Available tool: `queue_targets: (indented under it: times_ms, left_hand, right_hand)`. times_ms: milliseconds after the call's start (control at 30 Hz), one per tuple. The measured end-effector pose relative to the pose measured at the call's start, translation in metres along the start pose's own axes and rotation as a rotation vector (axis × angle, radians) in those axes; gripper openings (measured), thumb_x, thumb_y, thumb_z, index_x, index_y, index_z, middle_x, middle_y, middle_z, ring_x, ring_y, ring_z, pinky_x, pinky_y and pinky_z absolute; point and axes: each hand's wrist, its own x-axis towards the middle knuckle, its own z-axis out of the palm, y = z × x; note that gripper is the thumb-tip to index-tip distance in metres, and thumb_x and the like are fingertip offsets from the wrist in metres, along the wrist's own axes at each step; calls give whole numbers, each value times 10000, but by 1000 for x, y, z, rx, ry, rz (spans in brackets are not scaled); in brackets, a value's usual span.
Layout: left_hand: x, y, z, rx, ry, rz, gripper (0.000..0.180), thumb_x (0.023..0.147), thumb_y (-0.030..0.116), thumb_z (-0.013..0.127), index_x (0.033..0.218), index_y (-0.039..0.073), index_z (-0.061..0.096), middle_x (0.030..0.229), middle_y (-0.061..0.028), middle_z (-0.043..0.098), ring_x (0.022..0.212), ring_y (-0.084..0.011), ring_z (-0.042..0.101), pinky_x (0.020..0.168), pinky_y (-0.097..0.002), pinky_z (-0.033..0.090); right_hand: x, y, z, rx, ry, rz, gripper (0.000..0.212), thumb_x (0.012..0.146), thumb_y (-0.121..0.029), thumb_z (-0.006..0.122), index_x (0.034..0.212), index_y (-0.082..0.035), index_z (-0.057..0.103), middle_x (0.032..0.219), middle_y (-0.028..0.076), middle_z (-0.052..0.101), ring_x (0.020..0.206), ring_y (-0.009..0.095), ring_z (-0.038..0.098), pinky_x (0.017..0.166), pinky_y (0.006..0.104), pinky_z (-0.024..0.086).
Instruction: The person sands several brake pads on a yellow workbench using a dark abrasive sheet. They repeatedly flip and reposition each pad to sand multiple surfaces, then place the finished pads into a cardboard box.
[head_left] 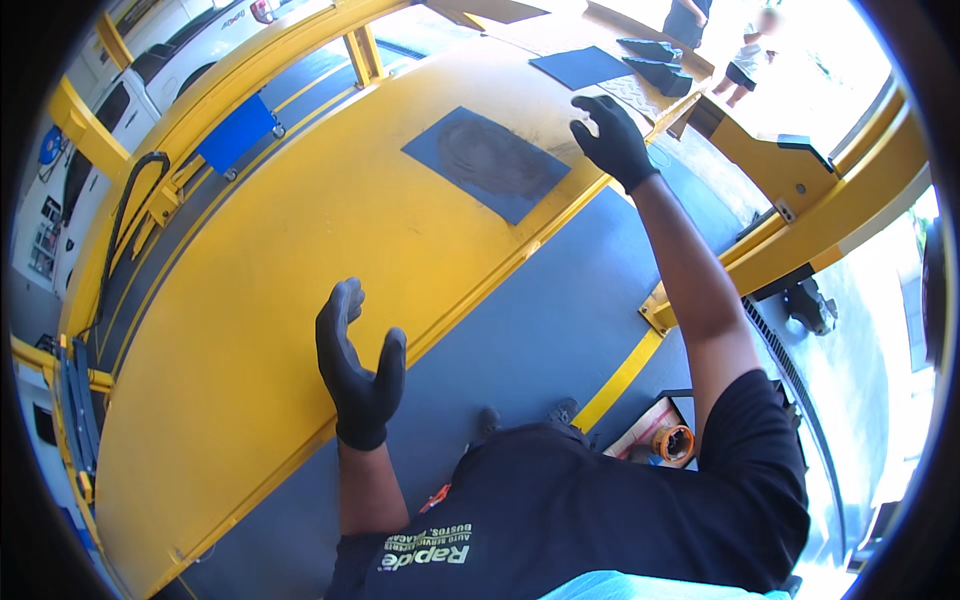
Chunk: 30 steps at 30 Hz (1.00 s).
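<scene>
Both hands wear dark grey work gloves. Above the near edge of a broad yellow platform, my left hand is raised with thumb and fingers apart, holding nothing. My right hand reaches out farther ahead, near the platform's far right part; its fingers curve apart and nothing shows between them. Between the hands, a blue rectangular mat with a large dark smudge lies on the yellow surface. Beyond my right hand are a second blue mat and dark wedge-shaped blocks.
A yellow steel frame stands at the right. By my feet on the grey-blue floor is a tray holding an orange container. A blue wheeled board and a white vehicle are across the platform. Two people stand at the far right.
</scene>
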Motion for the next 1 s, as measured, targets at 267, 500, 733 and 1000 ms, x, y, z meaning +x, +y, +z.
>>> queue_targets:
  times_ms: [267,500,733,1000]
  left_hand:
    - [5,-3,1,-50,36,-171,874,914,213,742,1621,-40,294,1542,-280,502,1348,-376,567,1113,-495,444]
    - [10,0,5,22,-10,-177,740,904,175,736,1542,-33,424,1529,-245,525,1310,-365,588,1086,-490,461]
    - [22,4,35,209,-132,35,667,888,201,807,1452,-24,530,1421,-228,589,1253,-393,608,1042,-497,483]
    - [83,25,151,426,-313,315,601,849,402,809,1258,6,616,1287,-178,607,1212,-356,556,1059,-508,413]
  right_hand:
    - [107,92,85,-432,-447,383,464,1041,-467,510,1397,-209,656,1409,201,641,1289,399,628,1082,516,504]
    - [35,31,47,-121,239,54,341,995,-342,655,1232,-107,723,1119,178,728,1080,378,700,936,462,555]
    - [-77,-84,-2,130,142,546,289,950,-312,747,1138,-93,761,981,141,699,945,297,709,832,418,557]
    - [-118,-113,10,908,322,1105,637,1030,-420,689,1440,18,478,1136,114,629,933,157,632,758,294,566]
